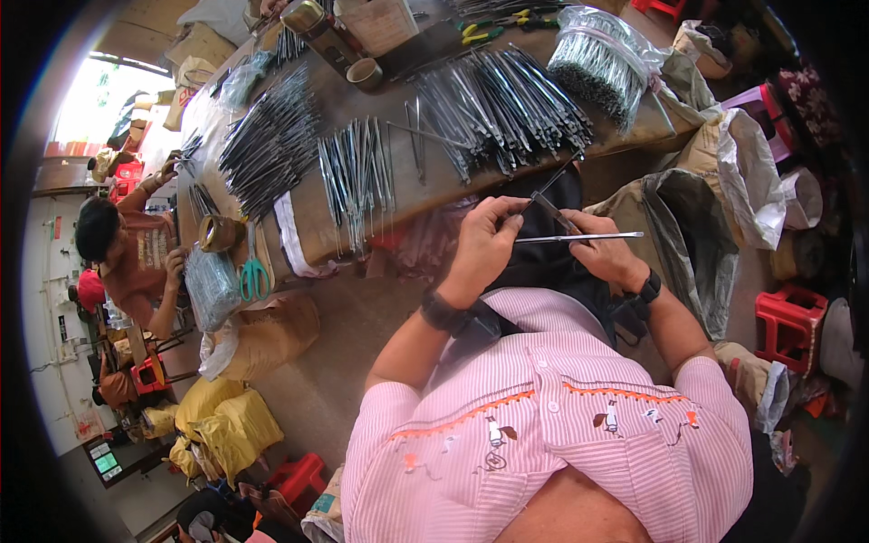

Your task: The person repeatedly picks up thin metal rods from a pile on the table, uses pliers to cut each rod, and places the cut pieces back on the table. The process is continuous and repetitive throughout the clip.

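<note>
In front of my chest, both hands are closed around slim metal pieces. My left hand [491,237] pinches a thin dark rod [557,175] that slants up toward the table edge. My right hand [605,251] grips a long silver metal rod [617,236], which lies crosswise and reaches toward my left fingers. A flat grey metal piece [550,210] runs between the two hands; its exact shape is partly hidden by my fingers. Just beyond, a row of slim metal rods [493,109] lies fanned along the table edge.
The table [407,185] also bears more rod piles [267,140], a thermos [312,27], a cup [365,73] and a bagged rod bundle [602,63]. Teal scissors [254,276] hang at its left end, near a seated person [136,253]. Sacks [688,235] and a red stool [790,328] stand right.
</note>
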{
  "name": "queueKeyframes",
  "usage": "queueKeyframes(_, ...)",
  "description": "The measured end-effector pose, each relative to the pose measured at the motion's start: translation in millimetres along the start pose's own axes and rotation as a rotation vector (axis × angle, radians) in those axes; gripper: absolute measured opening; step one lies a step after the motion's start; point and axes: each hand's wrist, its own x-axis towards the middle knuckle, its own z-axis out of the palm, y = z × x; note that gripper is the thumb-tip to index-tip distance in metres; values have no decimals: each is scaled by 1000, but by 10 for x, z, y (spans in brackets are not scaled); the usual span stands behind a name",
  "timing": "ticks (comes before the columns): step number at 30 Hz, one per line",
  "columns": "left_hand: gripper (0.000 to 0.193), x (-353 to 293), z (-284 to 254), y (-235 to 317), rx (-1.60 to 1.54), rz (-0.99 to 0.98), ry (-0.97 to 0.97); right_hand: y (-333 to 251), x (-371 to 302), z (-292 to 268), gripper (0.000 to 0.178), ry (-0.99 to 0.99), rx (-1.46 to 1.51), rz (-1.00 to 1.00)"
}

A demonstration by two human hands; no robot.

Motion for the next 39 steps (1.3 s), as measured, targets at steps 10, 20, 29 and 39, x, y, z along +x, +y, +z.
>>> queueKeyframes(10, 31, -76, -98, 210, 368, 99, 61, 5, 62, 12, 27, -15, -60, 77)
queueKeyframes(20, 19, -187, -531, 36, 561, 122, 403, -56, 281, 269, 47, -128, 13, 105)
queueKeyframes(29, 25, 62, -1810, -621, 985, -152, 719, 83, 229, 326, 53, -132, 350, 247)
queueKeyframes(39, 38, 339, -1222, -522, 1026, 40, 609, -15, 113, 314, 50, -110, 662, 365)
